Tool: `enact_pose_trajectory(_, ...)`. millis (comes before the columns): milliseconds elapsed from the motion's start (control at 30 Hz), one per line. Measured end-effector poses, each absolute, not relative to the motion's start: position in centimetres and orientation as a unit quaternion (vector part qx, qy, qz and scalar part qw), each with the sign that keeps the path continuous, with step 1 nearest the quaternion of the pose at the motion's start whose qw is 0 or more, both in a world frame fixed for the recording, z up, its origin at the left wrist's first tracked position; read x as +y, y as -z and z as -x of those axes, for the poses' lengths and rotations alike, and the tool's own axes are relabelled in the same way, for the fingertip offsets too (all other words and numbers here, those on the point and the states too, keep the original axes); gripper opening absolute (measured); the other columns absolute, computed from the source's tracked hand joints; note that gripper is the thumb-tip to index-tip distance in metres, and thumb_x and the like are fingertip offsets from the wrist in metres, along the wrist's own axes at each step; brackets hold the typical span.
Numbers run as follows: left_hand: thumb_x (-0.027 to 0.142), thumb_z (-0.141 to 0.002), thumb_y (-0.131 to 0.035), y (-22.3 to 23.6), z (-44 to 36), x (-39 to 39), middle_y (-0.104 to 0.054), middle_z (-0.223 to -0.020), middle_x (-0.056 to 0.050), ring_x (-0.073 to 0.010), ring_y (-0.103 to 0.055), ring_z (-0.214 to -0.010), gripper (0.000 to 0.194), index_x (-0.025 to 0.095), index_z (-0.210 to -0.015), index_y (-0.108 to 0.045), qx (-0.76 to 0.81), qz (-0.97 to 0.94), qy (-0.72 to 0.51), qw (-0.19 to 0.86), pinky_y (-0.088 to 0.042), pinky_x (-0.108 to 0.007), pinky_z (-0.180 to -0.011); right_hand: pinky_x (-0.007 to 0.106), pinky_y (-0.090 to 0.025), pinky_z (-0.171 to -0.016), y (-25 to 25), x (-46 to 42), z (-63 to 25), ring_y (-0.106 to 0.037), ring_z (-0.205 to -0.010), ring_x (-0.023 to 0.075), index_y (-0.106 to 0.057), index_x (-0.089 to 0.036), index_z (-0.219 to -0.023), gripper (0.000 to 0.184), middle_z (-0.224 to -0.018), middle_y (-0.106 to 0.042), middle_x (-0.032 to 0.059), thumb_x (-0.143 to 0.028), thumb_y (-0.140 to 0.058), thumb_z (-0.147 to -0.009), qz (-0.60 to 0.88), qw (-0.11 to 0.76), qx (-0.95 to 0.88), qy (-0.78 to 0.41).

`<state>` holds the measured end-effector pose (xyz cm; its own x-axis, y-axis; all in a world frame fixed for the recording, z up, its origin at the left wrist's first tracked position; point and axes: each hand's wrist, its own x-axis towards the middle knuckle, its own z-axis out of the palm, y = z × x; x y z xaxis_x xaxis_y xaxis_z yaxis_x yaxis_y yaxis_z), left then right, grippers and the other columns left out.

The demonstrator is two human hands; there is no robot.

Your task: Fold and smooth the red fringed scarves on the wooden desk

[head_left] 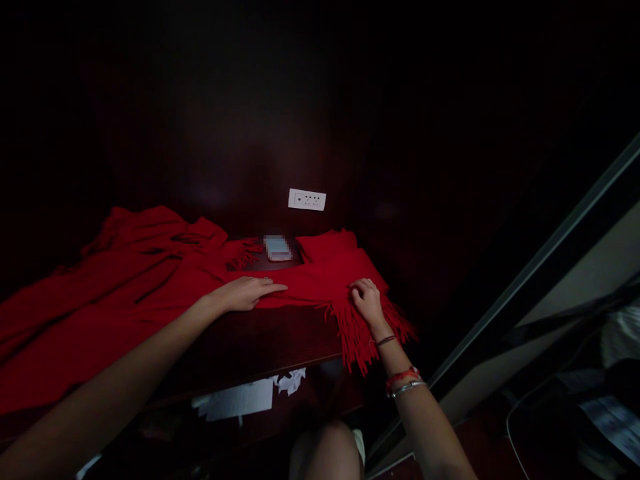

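Observation:
A red scarf [320, 279] with long fringe lies across a dark wooden shelf [280, 333]. Its right part is folded over in layers, and the fringe hangs past the shelf's front edge. My left hand [246, 293] rests on the narrow middle stretch, index finger stretched out to the right and a ring on one finger. At the fringed right end, my right hand [368, 299] has its fingers curled against the fabric, seemingly pinching it; the fingertips are partly hidden. To the left the scarf spreads out in loose, wrinkled folds.
Behind the scarf lies a small pale rectangular item [278, 248], blurred out. A white socket panel [307, 199] is on the dark back wall. Below the shelf are papers [240, 400] and crumpled white scraps [292, 381]. A metal-edged door frame [540, 252] runs along the right.

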<state>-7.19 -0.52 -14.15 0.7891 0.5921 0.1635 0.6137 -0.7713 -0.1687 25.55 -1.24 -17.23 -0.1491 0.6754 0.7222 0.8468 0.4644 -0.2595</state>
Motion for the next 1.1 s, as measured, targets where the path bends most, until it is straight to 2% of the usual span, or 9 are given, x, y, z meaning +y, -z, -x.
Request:
enact_pose_trajectory(100, 0.008, -0.076, -0.033, 14.1, 7.1, -0.6, -0.05, -0.107, -0.002, -0.0139, -0.053, -0.084, 0.056, 0.034, -0.125, -0.026, -0.32, 0.938, 0.07, 0.113, -0.041, -0.023, -0.069, 0.029, -0.034, -0.073, 17.3, -1.2, -25.6, -0.048, -0.073, 0.0161, -0.058, -0.017, -0.07, 0.019, -0.073, -0.059, 0.0033, -0.011, -0.04, -0.071, 0.509, 0.409, -0.749, 0.109)
enact_pose_trajectory(200, 0.011, -0.078, -0.033, 14.2, 7.0, -0.6, -0.048, -0.11, -0.002, -0.0132, -0.054, -0.081, 0.049, 0.034, -0.121, -0.032, -0.322, 0.935, 0.077, 0.126, -0.041, -0.022, -0.068, 0.029, -0.034, -0.073, 17.4, -1.0, -25.6, -0.048, -0.073, 0.016, -0.058, -0.017, -0.07, 0.019, -0.073, -0.058, 0.0035, -0.011, -0.04, -0.071, 0.507, 0.41, -0.75, 0.113)
enact_pose_trajectory(367, 0.011, -0.079, -0.031, 14.4, 7.2, -0.4, -0.048, -0.109, -0.001, -0.0114, -0.054, -0.079, 0.034, 0.027, -0.104, -0.048, -0.315, 0.937, 0.077, 0.129, -0.041, -0.021, -0.069, 0.029, -0.035, -0.074, 17.3, -1.0, -25.6, -0.048, -0.072, 0.0157, -0.058, -0.017, -0.069, 0.019, -0.072, -0.058, 0.0035, -0.011, -0.04, -0.071, 0.5, 0.414, -0.753, 0.109)
enact_pose_trajectory(500, 0.02, -0.08, -0.034, 14.4, 7.2, -0.4, -0.052, -0.103, -0.003, -0.0137, -0.055, -0.08, 0.025, 0.022, -0.096, -0.052, -0.314, 0.937, 0.064, 0.139, -0.041, -0.023, -0.07, 0.029, -0.034, -0.074, 17.2, -1.2, -25.5, -0.048, -0.073, 0.0157, -0.058, -0.017, -0.07, 0.019, -0.074, -0.058, 0.0034, -0.011, -0.04, -0.071, 0.502, 0.412, -0.753, 0.103)
enact_pose_trajectory(633, 0.028, -0.076, -0.042, 14.8, 7.4, -0.1, -0.051, -0.106, -0.005, -0.0168, -0.053, -0.088, 0.028, 0.02, -0.102, -0.05, -0.314, 0.939, 0.062, 0.13, -0.041, -0.025, -0.075, 0.03, -0.033, -0.075, 17.0, -1.5, -25.3, -0.047, -0.079, 0.0163, -0.059, -0.018, -0.076, 0.016, -0.079, -0.059, 0.0029, -0.015, -0.045, -0.071, 0.498, 0.389, -0.77, 0.087)
enact_pose_trajectory(800, 0.016, -0.077, -0.036, 15.5, 8.1, 0.9, -0.05, -0.105, -0.005, -0.0139, -0.051, -0.09, 0.03, 0.019, -0.104, -0.049, -0.339, 0.926, 0.102, 0.135, -0.04, -0.022, -0.078, 0.031, -0.031, -0.077, 16.8, -1.9, -25.2, -0.047, -0.086, 0.0167, -0.059, -0.02, -0.086, 0.019, -0.089, -0.058, 0.0024, -0.023, -0.052, -0.069, 0.481, 0.354, -0.8, 0.054)
enact_pose_trajectory(967, 0.029, -0.083, -0.027, 14.8, 8.5, 0.0, -0.054, -0.094, -0.004, -0.0132, -0.054, -0.079, 0.029, 0.02, -0.093, -0.052, -0.36, 0.915, 0.1, 0.153, -0.042, -0.022, -0.068, 0.03, -0.032, -0.075, 17.1, -1.4, -25.3, -0.047, -0.085, 0.0166, -0.06, -0.02, -0.084, 0.015, -0.087, -0.059, 0.003, -0.022, -0.051, -0.072, 0.492, 0.322, -0.807, 0.055)
enact_pose_trajectory(1033, 0.035, -0.082, -0.03, 14.3, 8.3, -0.7, -0.054, -0.091, -0.003, -0.0136, -0.053, -0.078, 0.028, 0.021, -0.092, -0.052, -0.354, 0.92, 0.087, 0.144, -0.042, -0.022, -0.067, 0.029, -0.032, -0.073, 17.1, -1.3, -25.4, -0.047, -0.083, 0.0163, -0.06, -0.019, -0.081, 0.013, -0.084, -0.059, 0.003, -0.02, -0.048, -0.074, 0.499, 0.301, -0.81, 0.073)
enact_pose_trajectory(1100, 0.038, -0.079, -0.037, 13.9, 8.0, -1.3, -0.052, -0.097, -0.004, -0.0153, -0.052, -0.085, 0.027, 0.022, -0.096, -0.05, -0.342, 0.926, 0.084, 0.134, -0.041, -0.023, -0.07, 0.029, -0.032, -0.072, 16.7, -1.2, -25.3, -0.048, -0.082, 0.016, -0.059, -0.02, -0.081, 0.014, -0.084, -0.059, 0.0031, -0.02, -0.046, -0.076, 0.495, 0.269, -0.821, 0.095)
